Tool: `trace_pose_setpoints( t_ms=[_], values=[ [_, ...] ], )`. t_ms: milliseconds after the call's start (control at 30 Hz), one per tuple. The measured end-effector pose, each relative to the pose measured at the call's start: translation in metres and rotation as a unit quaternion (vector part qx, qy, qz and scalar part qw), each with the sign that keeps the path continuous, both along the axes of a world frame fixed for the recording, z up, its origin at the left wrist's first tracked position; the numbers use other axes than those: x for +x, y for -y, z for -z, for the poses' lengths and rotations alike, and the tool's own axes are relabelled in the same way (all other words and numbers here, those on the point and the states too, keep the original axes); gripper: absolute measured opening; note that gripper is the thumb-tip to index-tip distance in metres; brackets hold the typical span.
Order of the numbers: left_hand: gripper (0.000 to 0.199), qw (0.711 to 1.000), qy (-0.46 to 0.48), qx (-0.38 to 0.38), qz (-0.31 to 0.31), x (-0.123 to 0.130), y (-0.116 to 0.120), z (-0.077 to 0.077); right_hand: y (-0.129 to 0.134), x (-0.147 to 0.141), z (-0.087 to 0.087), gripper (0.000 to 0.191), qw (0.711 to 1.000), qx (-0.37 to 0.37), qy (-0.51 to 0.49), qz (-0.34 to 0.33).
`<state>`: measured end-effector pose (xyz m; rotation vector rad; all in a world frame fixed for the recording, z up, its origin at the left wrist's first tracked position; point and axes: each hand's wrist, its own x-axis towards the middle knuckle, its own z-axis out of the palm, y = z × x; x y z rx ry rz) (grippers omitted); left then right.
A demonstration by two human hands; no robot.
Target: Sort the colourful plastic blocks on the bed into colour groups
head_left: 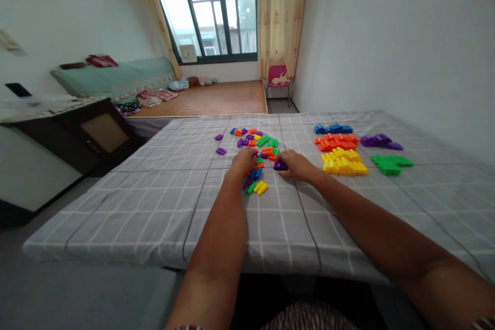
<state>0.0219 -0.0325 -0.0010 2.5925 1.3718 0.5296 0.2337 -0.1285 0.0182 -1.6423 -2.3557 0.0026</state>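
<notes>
My right hand [297, 165] is closed around some purple plastic pieces [280, 165], just above the checked cloth. At the left edge of a loose mixed pile, my left hand [243, 162] curls its fingers down, with a bit of purple plastic [256, 154] showing at the fingertips. The pile holds small ribbed-looking pieces: green ones [263, 141], orange ones [268, 150], blue ones [256, 174] and yellow ones [261, 188]. Two purple pieces [220, 151] lie apart on the left. My fingers partly hide the pieces beneath them.
Sorted by colour on the right are groups of blue [333, 129], orange [336, 142], yellow [344, 162], purple [381, 141] and green pieces [390, 163]. A grey checked cloth [154, 206] covers the table. Beyond stand a bed [224, 98], a pink chair [277, 73] and a dark cabinet [96, 134].
</notes>
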Motion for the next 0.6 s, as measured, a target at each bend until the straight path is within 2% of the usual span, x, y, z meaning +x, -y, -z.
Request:
trace_pose_setpoints(
  t_ms=[100,300,400,600],
  values=[
    [0.032,1.0,0.004,-0.002,0.002,0.0,0.001,-0.002,-0.003,0.003,0.004,0.037,1.0,-0.004,-0.027,0.001],
    [0.033,1.0,-0.008,-0.006,0.007,0.0,0.004,-0.006,-0.01,0.006,0.005,0.042,0.991,-0.016,-0.111,-0.079],
    [0.034,1.0,-0.009,-0.005,0.011,0.0,0.003,-0.006,-0.011,0.013,-0.001,0.04,0.99,-0.001,-0.112,-0.087],
    [0.033,1.0,-0.01,-0.002,0.007,0.0,0.005,-0.007,-0.011,0.024,-0.003,0.05,0.993,-0.048,-0.061,-0.094]
  ],
)
